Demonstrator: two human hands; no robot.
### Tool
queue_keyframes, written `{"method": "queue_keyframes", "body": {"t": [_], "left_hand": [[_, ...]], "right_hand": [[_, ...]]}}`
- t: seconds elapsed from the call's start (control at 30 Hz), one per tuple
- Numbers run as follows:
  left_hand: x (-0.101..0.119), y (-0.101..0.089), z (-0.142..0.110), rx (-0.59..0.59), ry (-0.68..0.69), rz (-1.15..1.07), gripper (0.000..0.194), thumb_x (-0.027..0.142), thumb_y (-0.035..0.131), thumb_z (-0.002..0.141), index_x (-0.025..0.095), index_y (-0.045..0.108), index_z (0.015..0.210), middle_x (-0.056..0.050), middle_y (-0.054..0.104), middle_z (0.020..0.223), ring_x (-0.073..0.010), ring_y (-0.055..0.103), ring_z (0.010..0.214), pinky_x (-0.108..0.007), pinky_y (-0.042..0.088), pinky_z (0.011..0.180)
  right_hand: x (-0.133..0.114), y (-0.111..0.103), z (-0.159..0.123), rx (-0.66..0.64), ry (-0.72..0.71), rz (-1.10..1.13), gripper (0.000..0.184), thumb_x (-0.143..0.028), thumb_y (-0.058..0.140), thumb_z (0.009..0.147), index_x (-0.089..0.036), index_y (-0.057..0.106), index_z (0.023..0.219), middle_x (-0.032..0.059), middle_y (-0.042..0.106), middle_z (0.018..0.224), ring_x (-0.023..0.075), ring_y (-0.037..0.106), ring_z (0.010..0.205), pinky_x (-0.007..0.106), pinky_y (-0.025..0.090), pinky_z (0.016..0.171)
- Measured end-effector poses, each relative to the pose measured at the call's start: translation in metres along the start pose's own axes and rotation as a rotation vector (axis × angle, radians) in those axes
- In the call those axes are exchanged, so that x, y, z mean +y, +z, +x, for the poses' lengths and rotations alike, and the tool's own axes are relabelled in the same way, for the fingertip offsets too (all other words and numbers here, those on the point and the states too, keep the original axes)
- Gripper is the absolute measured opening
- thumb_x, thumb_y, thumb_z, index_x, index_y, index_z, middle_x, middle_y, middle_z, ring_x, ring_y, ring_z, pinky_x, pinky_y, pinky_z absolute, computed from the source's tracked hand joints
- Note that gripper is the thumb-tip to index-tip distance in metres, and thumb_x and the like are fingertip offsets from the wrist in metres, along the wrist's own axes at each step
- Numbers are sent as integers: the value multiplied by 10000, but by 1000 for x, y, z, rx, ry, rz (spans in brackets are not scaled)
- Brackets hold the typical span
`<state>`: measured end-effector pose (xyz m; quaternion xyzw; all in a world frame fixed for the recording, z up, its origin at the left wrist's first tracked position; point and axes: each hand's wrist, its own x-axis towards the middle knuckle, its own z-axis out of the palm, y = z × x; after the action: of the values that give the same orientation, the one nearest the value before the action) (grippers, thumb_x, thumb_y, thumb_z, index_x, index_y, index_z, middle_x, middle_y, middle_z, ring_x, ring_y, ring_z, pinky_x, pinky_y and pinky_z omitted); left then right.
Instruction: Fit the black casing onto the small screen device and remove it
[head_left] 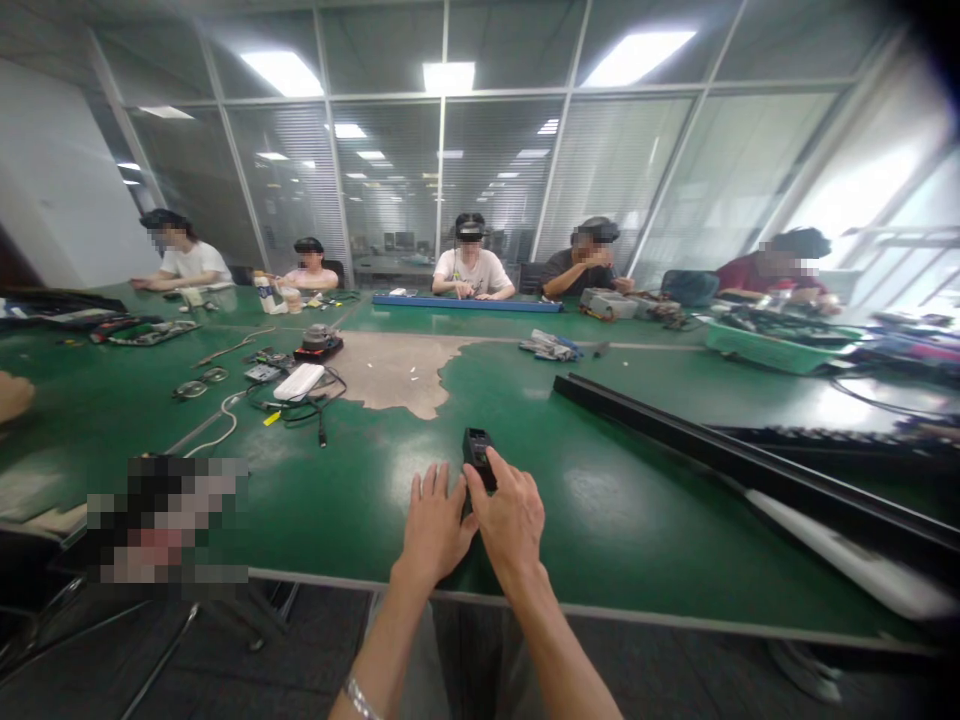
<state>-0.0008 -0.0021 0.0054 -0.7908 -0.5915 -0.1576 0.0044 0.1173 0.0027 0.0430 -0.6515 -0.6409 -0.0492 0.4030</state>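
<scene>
A small black box-shaped device [477,446] lies on the green table right in front of me, with a slot-like opening at its far end. My right hand [510,510] grips it, thumb along its left side and fingers over its top and right side. Its near part is hidden under that hand. Just to the left, my left hand [436,520] rests on the tabletop with its fingers stretched out, and its fingertips come close to the device. Whether they touch it I cannot tell.
A long black rail [720,445] and a white strip [847,555] lie to the right. Left of centre are a white box [300,382], cables and glasses [199,383]. Gloves [551,346] and a green basket [780,345] are farther off. Several people sit across the table.
</scene>
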Motion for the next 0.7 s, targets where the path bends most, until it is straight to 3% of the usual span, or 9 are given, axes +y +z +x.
{"method": "queue_keyframes", "body": {"t": [0.23, 0.37, 0.6, 0.7], "left_hand": [[1, -2, 0, -14, 2, 11, 548, 422, 401, 957, 243, 369, 1474, -122, 306, 1576, -322, 220, 1465, -571, 182, 1170], [0, -1, 0, -30, 2, 15, 544, 407, 394, 951, 202, 411, 1454, -125, 296, 1580, -324, 208, 1468, -552, 172, 1181], [-1, 0, 1, -55, -2, 40, 574, 351, 362, 947, 152, 366, 1486, -131, 281, 1586, -318, 193, 1471, -539, 151, 1191], [-1, 1, 1, -46, 0, 33, 580, 332, 369, 943, 160, 346, 1496, -131, 285, 1584, -320, 200, 1469, -540, 153, 1189]], "right_hand": [[0, 1, -8, -28, 34, -54, 535, -466, 487, 923, -138, 528, 1344, 113, 698, 1080, 278, 578, 990, 341, 421, 815], [4, 9, -15, -43, 65, -110, 644, -472, 510, 900, -77, 439, 1404, 163, 685, 1086, 299, 592, 985, 359, 427, 810], [9, 19, -18, -87, 103, -99, 563, -553, 470, 903, -102, 576, 1223, 167, 664, 1041, 302, 574, 992, 373, 422, 852], [10, 21, -17, -53, 105, -81, 615, -594, 493, 876, -98, 559, 1234, 177, 637, 1061, 307, 554, 1018, 382, 417, 870]]}}
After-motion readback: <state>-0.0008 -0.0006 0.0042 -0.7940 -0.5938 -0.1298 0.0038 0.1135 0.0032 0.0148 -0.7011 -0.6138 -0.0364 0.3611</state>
